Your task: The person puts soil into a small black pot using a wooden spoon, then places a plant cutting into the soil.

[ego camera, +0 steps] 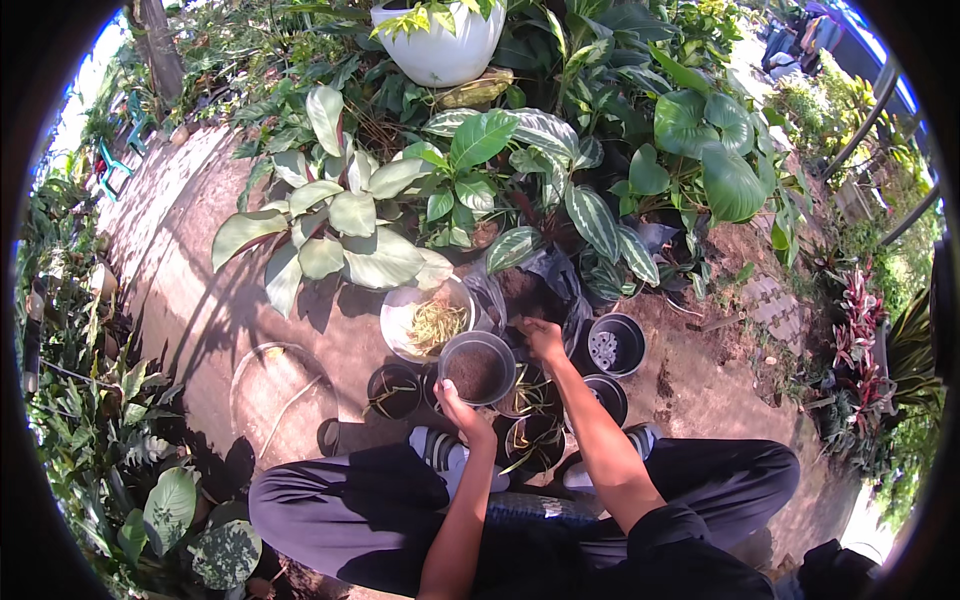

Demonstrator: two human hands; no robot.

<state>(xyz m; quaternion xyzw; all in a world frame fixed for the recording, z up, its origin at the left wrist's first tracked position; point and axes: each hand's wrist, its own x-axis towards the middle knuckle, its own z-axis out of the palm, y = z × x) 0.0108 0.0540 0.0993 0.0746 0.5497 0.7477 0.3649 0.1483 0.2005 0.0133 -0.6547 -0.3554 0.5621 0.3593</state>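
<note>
My left hand grips the near side of a round plastic nursery pot, its thumb on the rim. Dark soil partly fills this pot. To its right, my right hand has curled fingers at the near edge of a black plastic bag of dark soil. Something small and brownish shows at its fingertips; whether that is a tool or soil is unclear. Behind the held pot stands a white bucket containing yellow-green plant cuttings.
Small black pots with slender plants stand near my feet, including one at left and one nearer me. At right, a black pot has a perforated base. A transparent round lid or tray lies left. Leafy plants crowd the far side.
</note>
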